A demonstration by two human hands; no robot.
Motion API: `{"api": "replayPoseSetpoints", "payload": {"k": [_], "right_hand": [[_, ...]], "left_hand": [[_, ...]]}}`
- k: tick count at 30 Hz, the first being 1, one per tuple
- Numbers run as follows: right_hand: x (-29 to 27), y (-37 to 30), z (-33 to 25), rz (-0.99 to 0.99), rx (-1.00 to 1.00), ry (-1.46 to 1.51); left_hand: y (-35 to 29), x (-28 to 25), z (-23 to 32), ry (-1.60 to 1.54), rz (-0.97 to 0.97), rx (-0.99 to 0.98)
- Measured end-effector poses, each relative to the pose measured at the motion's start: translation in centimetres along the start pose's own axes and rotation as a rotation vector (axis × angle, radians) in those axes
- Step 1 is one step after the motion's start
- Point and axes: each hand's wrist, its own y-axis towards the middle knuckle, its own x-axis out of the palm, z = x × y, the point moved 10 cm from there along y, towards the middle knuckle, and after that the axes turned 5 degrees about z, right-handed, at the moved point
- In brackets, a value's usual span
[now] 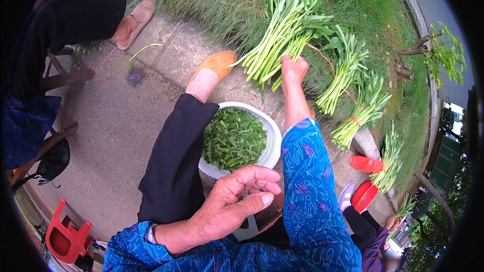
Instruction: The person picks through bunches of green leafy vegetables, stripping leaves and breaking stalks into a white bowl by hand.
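The loose pile of greens [280,32] lies across the grass-side edge of the kerb [174,48], leaves on the grass [227,15] and stem ends over the stone. The right hand [294,73] has its fingers wrapped round stems at the pile's near side; how many, I cannot tell. The left hand [234,206] hangs over the basket [274,143], fingers loosely curled, thumb apart, nothing seen between them.

The greens should be light: stems crisp, fairly stiff and liable to snap, leaves soft and easily bruised, perhaps slippery if wet. The lower stems look the best hold.

Counted: one loose pile; three bunches [339,83] along the kerb beyond; one small clump [406,204] by another person's hand [392,221]; one basket of cut leaves [234,138].
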Motion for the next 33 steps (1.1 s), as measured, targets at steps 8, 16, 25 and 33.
{"api": "replayPoseSetpoints", "payload": {"k": [8, 16, 25, 33], "right_hand": [[-2.1, -2.0, -6.0, -0.495, 0.136, 0.643], [-4.3, -5.6, -8.9, -0.657, -0.003, 0.692], [-10.5, -20.0, -12.8, -0.886, -0.065, 0.810], [-15.7, -31.0, -12.6, -0.933, -0.055, 0.826]], "left_hand": [[0.4, -0.7, 0.3, -0.053, 0.048, 0.073], [0.6, -2.3, 2.3, -0.081, 0.226, 0.213], [0.8, -4.1, 3.7, 0.053, 0.342, 0.455], [-5.3, 0.7, 1.6, 0.028, -0.002, 0.482]]}}
